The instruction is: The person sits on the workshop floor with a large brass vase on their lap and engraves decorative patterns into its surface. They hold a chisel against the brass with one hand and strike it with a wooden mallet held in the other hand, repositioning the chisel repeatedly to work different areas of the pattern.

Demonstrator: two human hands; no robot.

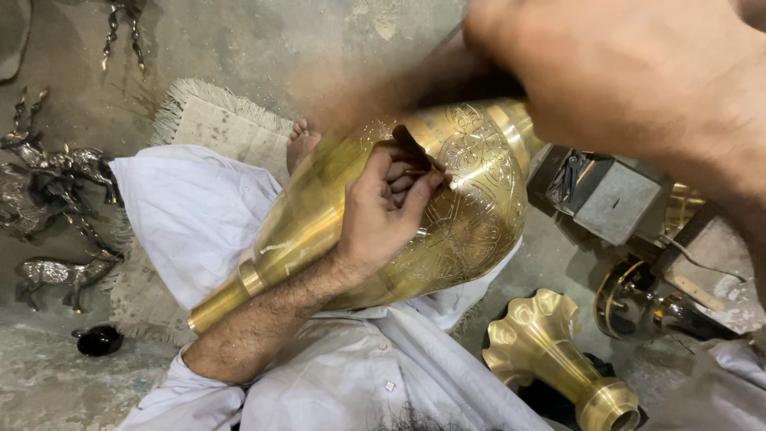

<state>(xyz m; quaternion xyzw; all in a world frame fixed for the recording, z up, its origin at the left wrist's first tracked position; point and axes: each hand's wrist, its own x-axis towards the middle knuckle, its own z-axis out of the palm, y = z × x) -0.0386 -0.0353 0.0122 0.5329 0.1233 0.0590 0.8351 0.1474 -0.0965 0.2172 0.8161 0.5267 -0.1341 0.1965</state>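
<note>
Brass vase (471, 199) lying across lap, seeming heavy, rigid, slick, best steadied at broad belly; left hand (383, 211) fingers pinching small chisel (423, 170) against engraving; right hand (638, 80) blurred above vase, fingers' state untellable.

Two brass vases (383, 231) (558, 359); three metal deer figurines (56, 275) (72, 164) (20, 207).

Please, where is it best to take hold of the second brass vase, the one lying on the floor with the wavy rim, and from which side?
Probably at the narrow neck of the fluted brass vase, just above its ringed base, coming from above. The neck is its slimmest part and lies exposed, while the flared wavy rim looks too wide and uneven for a secure grip.
</note>
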